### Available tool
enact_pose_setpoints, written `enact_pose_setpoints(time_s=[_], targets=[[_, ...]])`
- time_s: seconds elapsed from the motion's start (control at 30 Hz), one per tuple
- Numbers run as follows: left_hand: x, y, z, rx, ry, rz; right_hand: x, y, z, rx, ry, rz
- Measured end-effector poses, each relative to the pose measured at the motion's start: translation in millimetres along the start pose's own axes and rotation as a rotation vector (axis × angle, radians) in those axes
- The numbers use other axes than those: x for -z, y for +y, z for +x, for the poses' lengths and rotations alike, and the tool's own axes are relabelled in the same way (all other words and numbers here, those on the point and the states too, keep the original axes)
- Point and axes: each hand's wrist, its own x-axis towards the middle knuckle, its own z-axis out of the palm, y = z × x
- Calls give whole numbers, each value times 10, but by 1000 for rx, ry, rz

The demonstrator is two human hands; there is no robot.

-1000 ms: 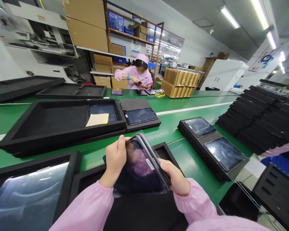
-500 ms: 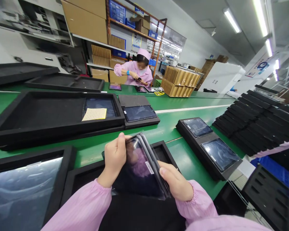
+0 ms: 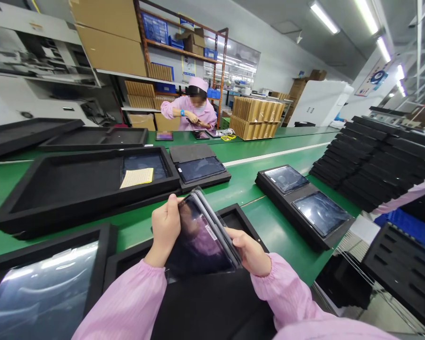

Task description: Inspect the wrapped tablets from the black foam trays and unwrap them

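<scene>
My left hand (image 3: 165,230) is closed on the upper left edge of a small stack of tablets (image 3: 198,248), thumb on top. The front one has a dark glossy screen under clear film and a small white label near its right edge. On the opposite edge, my right hand (image 3: 250,251) grips the stack with thumb and fingers. The stack is tilted above a black foam tray (image 3: 212,307), whose near part lies between my sleeves. How many tablets are in the stack I cannot tell.
On the green bench lie a foam block with two tablets (image 3: 286,179), another tablet (image 3: 201,168), and a large tray (image 3: 74,177) with a yellow label sheet (image 3: 138,177). Black trays (image 3: 378,160) are piled at the right. A co-worker (image 3: 194,108) sits opposite, near cardboard dividers (image 3: 257,118).
Both hands and the tablet stack have shifted slightly left and up in view, still gripped the same way. The camera view has turned a little. The co-worker's hands have moved slightly.
</scene>
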Motion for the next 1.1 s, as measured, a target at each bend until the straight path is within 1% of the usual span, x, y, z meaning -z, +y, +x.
enact_pose_setpoints(time_s=[0.13, 0.33, 0.43, 0.53, 0.77, 1.1], targets=[[-13, 2, 11, 19, 18, -4, 21, 13, 20, -7, -14, 10], [-17, -25, 11, 15, 11, -10, 57, 55, 4, -32, -13, -27], [-21, -38, 5, 27, 34, -16, 54, 44, -21, 17, -47, -53], [-16, -44, -1, 33, 27, -37, 51, 19, -49, 68, -90, -87], [7, -58, -17, 36, 12, -91, 30, -20, -66, 123, -157, -169], [11, 17, -13, 42, 15, -85, 26, 10, -70, 72, -101, -218]])
